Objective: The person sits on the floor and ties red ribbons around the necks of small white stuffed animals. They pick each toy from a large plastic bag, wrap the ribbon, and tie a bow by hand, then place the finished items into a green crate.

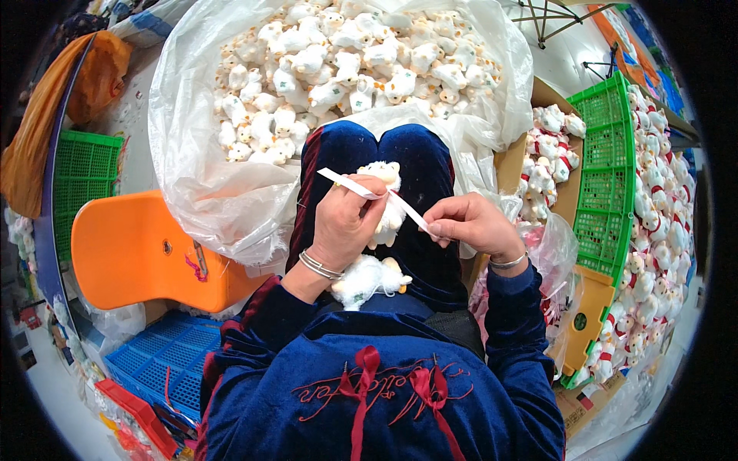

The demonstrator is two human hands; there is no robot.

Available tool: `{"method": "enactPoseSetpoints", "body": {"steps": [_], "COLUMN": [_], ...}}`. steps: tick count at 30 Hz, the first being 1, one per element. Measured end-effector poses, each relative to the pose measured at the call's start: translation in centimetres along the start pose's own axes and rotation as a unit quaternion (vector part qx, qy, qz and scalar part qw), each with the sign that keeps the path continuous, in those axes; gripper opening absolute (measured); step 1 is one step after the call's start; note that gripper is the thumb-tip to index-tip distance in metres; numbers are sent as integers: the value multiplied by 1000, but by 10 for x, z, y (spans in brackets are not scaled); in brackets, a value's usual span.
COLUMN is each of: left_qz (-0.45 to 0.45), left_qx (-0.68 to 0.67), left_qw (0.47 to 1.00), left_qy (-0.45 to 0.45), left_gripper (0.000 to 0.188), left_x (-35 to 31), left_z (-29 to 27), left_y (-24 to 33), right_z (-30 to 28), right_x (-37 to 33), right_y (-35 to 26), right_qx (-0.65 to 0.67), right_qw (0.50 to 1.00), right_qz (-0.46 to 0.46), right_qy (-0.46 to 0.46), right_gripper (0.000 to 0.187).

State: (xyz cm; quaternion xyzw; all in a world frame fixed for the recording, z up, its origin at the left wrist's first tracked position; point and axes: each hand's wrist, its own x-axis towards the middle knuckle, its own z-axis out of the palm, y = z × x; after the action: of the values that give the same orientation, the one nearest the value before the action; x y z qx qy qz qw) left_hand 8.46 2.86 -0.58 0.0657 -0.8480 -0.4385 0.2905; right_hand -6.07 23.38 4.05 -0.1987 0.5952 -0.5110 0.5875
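Note:
A small white plush animal [390, 223] stands upright on my thighs, with its tan-tipped head pointing away from me. My left hand [347, 221] is closed at its neck, pinching a white ribbon [407, 210], one end of which sticks out to the upper left past my fingers. My right hand [475, 223] pinches the other end, off to the right of the toy. Between the hands the ribbon is stretched nearly straight. Closer to my waist, a second white plush animal [367, 281] lies on its side in my lap. My left fingers hide part of the first toy's neck.
A big clear plastic bag [188, 165] full of white plush animals lies beyond my knees. To the right are a cardboard box [513, 165] of red-scarfed toys, a green crate [603, 180] and a further toy pile [653, 238]. An orange chair [127, 246] and blue crate [169, 357] stand left.

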Motion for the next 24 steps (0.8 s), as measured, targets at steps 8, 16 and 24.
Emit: {"method": "enactPoseSetpoints", "body": {"steps": [8,16,24], "left_qz": [-81,-122,-126], "left_qx": [-28,-52,-93], "left_qw": [996,991,988], "left_qy": [1,-9,2], "left_gripper": [11,9,9], "left_x": [0,-4,-8], "left_z": [-1,-1,0], "left_y": [8,5,4], "right_z": [12,39,55], "right_x": [39,57,66], "right_y": [0,-4,-3], "right_qx": [25,-119,-453], "right_qw": [992,974,817], "right_qz": [-125,-123,-260], "right_qy": [20,151,243], "right_gripper": [13,12,15]}}
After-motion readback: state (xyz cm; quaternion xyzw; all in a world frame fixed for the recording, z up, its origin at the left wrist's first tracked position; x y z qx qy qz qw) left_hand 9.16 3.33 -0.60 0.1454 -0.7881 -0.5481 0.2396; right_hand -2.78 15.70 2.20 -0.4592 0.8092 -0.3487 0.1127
